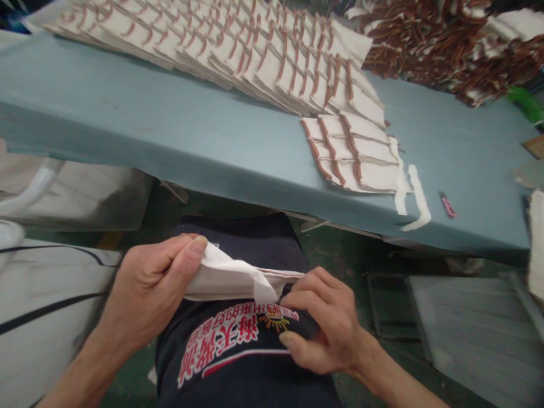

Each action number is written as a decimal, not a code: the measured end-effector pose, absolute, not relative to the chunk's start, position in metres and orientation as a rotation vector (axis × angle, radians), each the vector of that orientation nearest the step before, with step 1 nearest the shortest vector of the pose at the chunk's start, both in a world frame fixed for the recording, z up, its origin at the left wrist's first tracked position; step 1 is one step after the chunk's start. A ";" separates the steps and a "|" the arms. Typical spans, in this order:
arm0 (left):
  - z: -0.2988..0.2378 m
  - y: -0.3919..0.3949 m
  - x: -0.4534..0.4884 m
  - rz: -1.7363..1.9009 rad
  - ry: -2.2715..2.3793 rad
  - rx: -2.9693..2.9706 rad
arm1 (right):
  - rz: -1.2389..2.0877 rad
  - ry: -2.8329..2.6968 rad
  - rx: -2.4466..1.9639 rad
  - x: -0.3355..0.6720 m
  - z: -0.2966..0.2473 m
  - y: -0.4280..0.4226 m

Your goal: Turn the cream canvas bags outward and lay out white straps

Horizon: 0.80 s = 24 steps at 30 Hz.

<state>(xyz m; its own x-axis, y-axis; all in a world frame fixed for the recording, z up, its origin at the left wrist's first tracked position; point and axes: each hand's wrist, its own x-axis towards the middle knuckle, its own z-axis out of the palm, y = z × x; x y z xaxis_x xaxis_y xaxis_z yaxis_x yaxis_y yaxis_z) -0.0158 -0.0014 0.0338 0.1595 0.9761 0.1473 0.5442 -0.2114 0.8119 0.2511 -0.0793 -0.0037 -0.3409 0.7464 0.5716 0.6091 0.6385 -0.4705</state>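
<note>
In front of my waist, a folded bundle of white cloth pieces (225,283) with thin brown edging spans the space between my hands. My left hand (157,277) is closed on its left end, thumb on top. A narrow white strip (238,267) runs from under that thumb and curls down over the bundle's front. At the other end, my right hand (327,320) has its fingers curled against the cloth and a pucker of the dark apron (255,374). Its thumb sits lower, apart from the fingertips. What lies inside that hand is hidden.
A blue-covered table (170,124) stands ahead. On it lie rows of white brown-edged pieces (238,51), a smaller stack (352,153), loose white strips (419,198), a small pink tool (447,205) and a brown-and-white heap (459,51). A grey-white covered surface (46,306) is at left.
</note>
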 end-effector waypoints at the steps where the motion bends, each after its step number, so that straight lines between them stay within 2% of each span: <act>1: 0.035 -0.002 -0.016 0.918 1.408 1.880 | 0.226 -1.999 -1.084 0.250 0.000 -0.078; 5: 0.036 -0.006 -0.014 0.938 1.294 2.047 | 0.288 -1.851 -1.150 0.238 0.018 -0.061; 10: 0.039 -0.008 -0.008 0.947 1.184 2.065 | 0.476 -1.956 -1.014 0.212 0.027 -0.037; 16: 0.037 -0.003 -0.007 0.952 1.153 1.998 | 0.415 -2.066 -1.052 0.203 0.020 -0.029; 24: 0.031 0.001 -0.008 0.908 1.199 1.919 | 0.115 -2.141 -0.950 0.202 0.006 -0.027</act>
<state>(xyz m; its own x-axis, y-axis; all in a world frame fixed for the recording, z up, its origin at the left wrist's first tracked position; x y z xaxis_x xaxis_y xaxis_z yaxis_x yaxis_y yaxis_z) -0.0075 0.0012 0.0309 0.3291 0.9232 0.1986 0.4412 -0.3363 0.8320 0.2024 -0.0268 0.0065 -0.4204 0.6632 0.6192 0.5933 0.7172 -0.3654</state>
